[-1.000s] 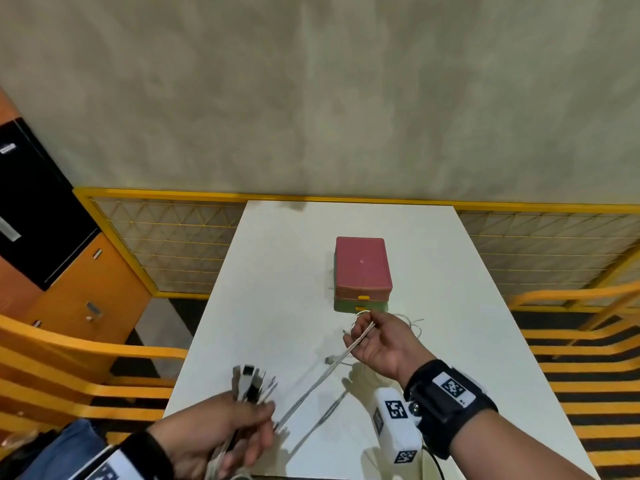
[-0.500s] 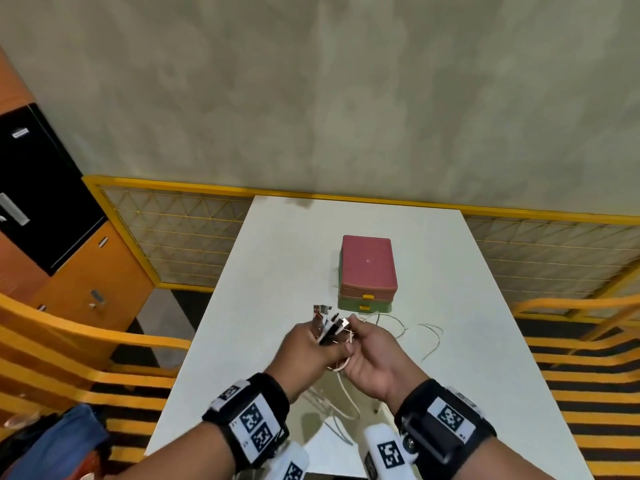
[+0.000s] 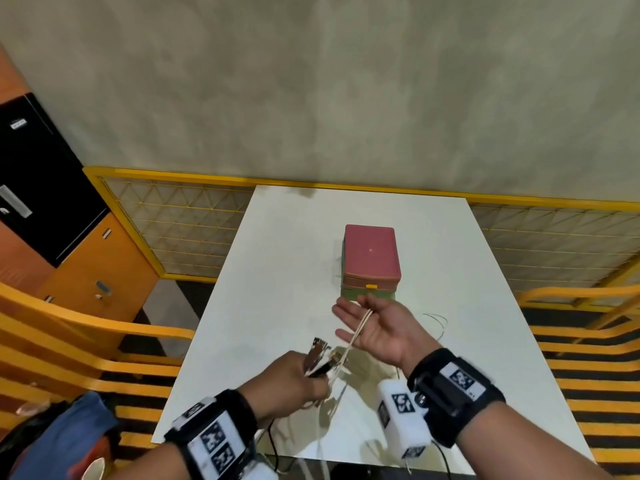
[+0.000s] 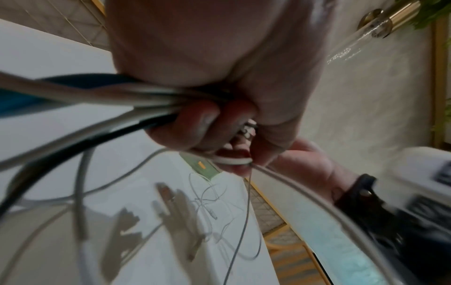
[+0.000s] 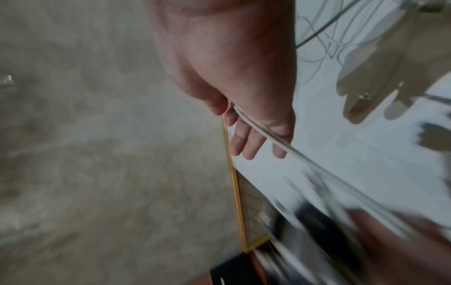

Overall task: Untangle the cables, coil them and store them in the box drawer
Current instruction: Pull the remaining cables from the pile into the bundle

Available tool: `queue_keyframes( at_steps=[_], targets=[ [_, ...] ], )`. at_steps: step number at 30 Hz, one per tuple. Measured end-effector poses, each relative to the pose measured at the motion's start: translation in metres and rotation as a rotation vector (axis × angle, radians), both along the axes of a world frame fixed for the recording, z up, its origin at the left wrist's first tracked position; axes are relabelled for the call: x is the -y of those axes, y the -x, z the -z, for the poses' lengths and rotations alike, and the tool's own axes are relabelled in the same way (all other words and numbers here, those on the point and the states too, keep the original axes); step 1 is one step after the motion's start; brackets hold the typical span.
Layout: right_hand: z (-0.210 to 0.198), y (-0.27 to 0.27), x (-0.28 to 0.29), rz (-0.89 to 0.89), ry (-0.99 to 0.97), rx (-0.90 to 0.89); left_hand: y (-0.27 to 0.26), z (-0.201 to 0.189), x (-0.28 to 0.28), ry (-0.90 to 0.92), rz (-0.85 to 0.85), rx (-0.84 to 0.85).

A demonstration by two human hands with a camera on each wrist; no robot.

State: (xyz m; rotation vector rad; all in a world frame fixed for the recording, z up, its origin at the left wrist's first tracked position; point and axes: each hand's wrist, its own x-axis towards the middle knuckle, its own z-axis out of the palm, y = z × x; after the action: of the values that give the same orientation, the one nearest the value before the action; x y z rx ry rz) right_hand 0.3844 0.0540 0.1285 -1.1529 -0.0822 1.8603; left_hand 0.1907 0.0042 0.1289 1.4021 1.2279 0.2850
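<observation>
left hand (image 3: 298, 375) is gripping the bunched cables (image 4: 136, 100) in front of the box (image 3: 371, 258); right hand (image 3: 374, 327) is lying open under white strands. cables are not yet coiled, drawer is staying closed.

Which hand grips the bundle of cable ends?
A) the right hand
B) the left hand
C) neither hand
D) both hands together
B: the left hand is curled round the bundle of cable ends, while the right hand is spread open with white strands only lying across its fingers.
</observation>
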Motion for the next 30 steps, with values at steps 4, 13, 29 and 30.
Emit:
queue_keyframes(
  at_steps=[4,13,29,30],
  targets=[
    [-0.004,-0.033,-0.015,0.116,0.020,0.057,0.036,-0.010,0.016,0.046,0.227,-0.273],
    [-0.001,-0.038,-0.016,0.144,-0.039,0.126,0.081,-0.005,0.015,-0.044,0.405,-0.541],
    [-0.008,0.034,0.028,0.022,-0.154,0.013,-0.041,-0.018,-0.010,-0.046,-0.394,0.394],
    [-0.009,0.033,0.029,-0.008,-0.138,0.019,-0.040,-0.018,-0.011,-0.049,-0.388,0.393]
  ],
)
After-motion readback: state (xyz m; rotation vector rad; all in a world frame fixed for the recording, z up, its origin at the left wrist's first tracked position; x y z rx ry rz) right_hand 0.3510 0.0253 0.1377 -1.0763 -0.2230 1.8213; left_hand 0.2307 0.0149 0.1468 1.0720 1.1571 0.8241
